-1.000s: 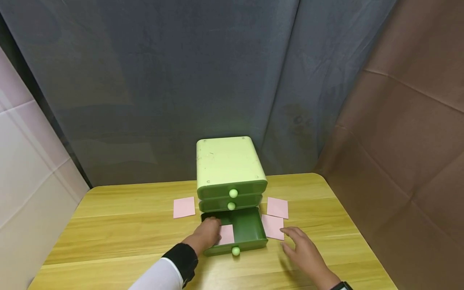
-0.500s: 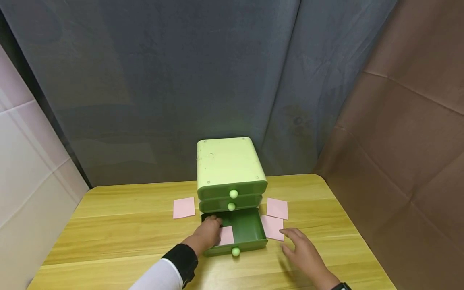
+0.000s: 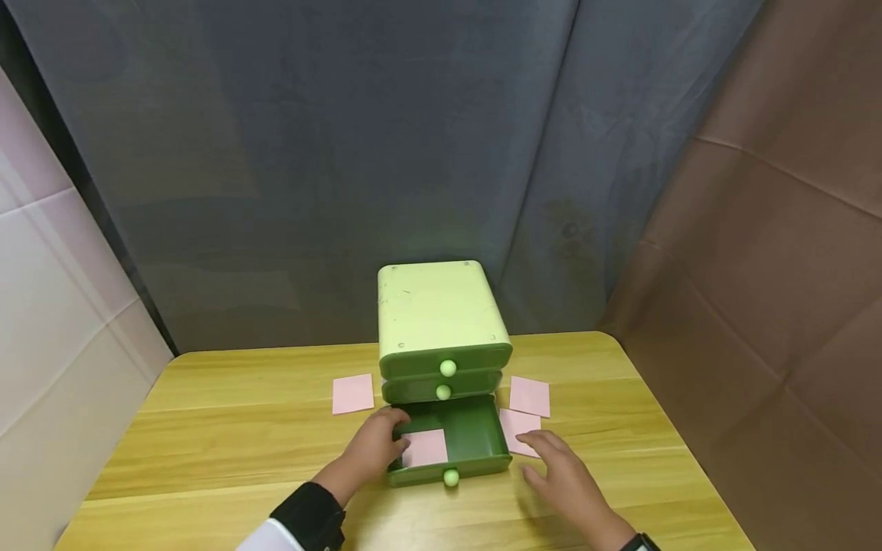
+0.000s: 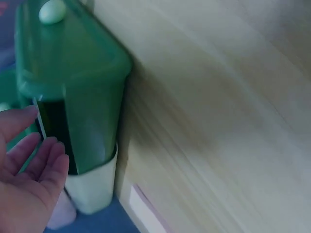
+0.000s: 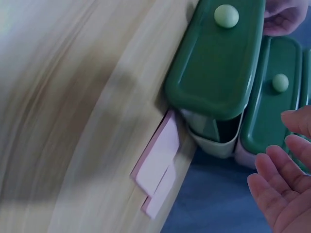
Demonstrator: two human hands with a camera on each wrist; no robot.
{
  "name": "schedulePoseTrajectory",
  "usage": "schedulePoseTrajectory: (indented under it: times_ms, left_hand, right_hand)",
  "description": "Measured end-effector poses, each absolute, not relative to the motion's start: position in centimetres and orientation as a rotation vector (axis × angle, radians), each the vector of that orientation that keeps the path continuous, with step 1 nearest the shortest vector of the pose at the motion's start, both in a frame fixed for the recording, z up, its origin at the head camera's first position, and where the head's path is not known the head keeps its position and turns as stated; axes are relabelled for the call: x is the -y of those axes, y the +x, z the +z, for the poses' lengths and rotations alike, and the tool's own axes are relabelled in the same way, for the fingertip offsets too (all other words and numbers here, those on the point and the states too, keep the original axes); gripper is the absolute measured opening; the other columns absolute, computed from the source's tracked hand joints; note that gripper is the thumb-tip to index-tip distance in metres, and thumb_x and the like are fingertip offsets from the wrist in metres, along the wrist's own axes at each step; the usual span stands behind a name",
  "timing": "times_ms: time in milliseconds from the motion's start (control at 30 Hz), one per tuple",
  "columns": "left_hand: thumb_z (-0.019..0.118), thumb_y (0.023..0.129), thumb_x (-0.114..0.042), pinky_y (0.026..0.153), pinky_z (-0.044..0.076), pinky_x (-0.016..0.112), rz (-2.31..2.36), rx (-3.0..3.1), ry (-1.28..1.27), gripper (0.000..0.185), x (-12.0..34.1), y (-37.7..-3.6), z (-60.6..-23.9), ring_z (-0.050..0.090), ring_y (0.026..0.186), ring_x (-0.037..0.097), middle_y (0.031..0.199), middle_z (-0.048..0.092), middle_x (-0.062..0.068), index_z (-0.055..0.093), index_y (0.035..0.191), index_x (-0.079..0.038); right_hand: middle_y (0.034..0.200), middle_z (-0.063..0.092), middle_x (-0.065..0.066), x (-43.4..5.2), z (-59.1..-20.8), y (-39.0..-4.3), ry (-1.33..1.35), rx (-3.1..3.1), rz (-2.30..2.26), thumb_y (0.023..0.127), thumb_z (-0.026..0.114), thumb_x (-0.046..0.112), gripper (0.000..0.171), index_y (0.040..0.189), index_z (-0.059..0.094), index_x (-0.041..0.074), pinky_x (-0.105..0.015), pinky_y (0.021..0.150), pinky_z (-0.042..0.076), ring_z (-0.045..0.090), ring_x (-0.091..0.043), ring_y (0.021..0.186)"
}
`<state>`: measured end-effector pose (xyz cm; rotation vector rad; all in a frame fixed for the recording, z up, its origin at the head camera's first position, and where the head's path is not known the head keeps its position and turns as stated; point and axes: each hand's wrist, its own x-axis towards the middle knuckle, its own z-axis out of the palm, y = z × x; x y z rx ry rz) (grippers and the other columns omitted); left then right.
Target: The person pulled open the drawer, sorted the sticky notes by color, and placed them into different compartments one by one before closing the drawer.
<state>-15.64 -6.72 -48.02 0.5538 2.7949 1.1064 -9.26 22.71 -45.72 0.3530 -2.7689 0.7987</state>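
In the head view, the lowest drawer (image 3: pixel 475 436) of a small green chest (image 3: pixel 441 306) is pulled out. A pink square sticky-note pad (image 3: pixel 427 448) lies in its left front part. My left hand (image 3: pixel 368 450) is at the drawer's left side, thumb close to that pad; whether they touch I cannot tell. The left wrist view shows the left hand (image 4: pixel 31 174) with loose, spread fingers and nothing gripped. My right hand (image 3: pixel 568 482) hovers relaxed over the table, fingertips near a pink pad (image 3: pixel 517 428) right of the drawer. Its fingers (image 5: pixel 279 174) hold nothing in the right wrist view.
A second pink pad (image 3: pixel 530 396) adjoins the one on the right, and another pink pad (image 3: pixel 353 394) lies left of the chest. The middle drawer (image 3: pixel 441 386) sits above the pulled-out one. A grey curtain (image 3: pixel 344 191) hangs behind the wooden table (image 3: pixel 227 428).
My left hand has drawn back leftward out of the drawer and loosened, uncovering more of the pink pad inside. My right hand has shifted slightly left.
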Motion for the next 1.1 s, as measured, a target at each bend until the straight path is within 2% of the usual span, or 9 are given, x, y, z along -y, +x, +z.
schedulePoseTrajectory:
  times_ms: [200, 433, 967, 1100]
  left_hand:
    - [0.071, 0.083, 0.002, 0.078, 0.052, 0.042, 1.313, -2.816, 0.397, 0.026, 9.3, -15.6, -47.6, 0.059, 0.092, 0.03, 0.097, 0.06, 0.012, 0.061, 0.106, 0.006]
    - [0.07, 0.082, 0.006, 0.08, 0.052, 0.044, 1.288, -2.881, 0.255, 0.025, 11.7, -16.6, -48.0, 0.058, 0.091, 0.03, 0.096, 0.061, 0.017, 0.061, 0.105, 0.008]
    - [0.065, 0.081, 0.009, 0.087, 0.05, 0.05, 1.239, -2.948, 0.128, 0.029, 14.2, -18.6, -49.5, 0.058, 0.1, 0.038, 0.103, 0.059, 0.023, 0.059, 0.11, 0.012]
    - [0.067, 0.081, 0.006, 0.093, 0.048, 0.051, 1.152, -2.971, 0.135, 0.034, 14.1, -19.5, -49.8, 0.056, 0.109, 0.041, 0.11, 0.059, 0.025, 0.059, 0.113, 0.012]
  right_hand:
    - [0.111, 0.063, -0.002, -21.1, -45.6, -9.6, 0.402, 2.793, 0.821, 0.076, 0.078, 0.0, 0.037, 0.111, 0.068, 0.007, -0.039, 0.087, 0.054, 0.062, -0.021, 0.103]
    - [0.116, 0.062, -0.006, -19.1, -45.5, -9.7, 0.485, 2.826, 0.886, 0.08, 0.076, 0.005, 0.037, 0.115, 0.066, 0.005, -0.04, 0.087, 0.054, 0.06, -0.026, 0.107]
    - [0.121, 0.058, -0.006, -16.0, -45.2, -9.6, 0.657, 2.893, 0.915, 0.086, 0.072, 0.009, 0.037, 0.122, 0.063, 0.007, -0.041, 0.087, 0.054, 0.06, -0.026, 0.109]
    - [0.122, 0.058, -0.006, -15.5, -45.4, -9.7, 0.683, 2.905, 0.931, 0.087, 0.071, 0.01, 0.037, 0.123, 0.063, 0.006, -0.039, 0.086, 0.054, 0.059, -0.026, 0.109]
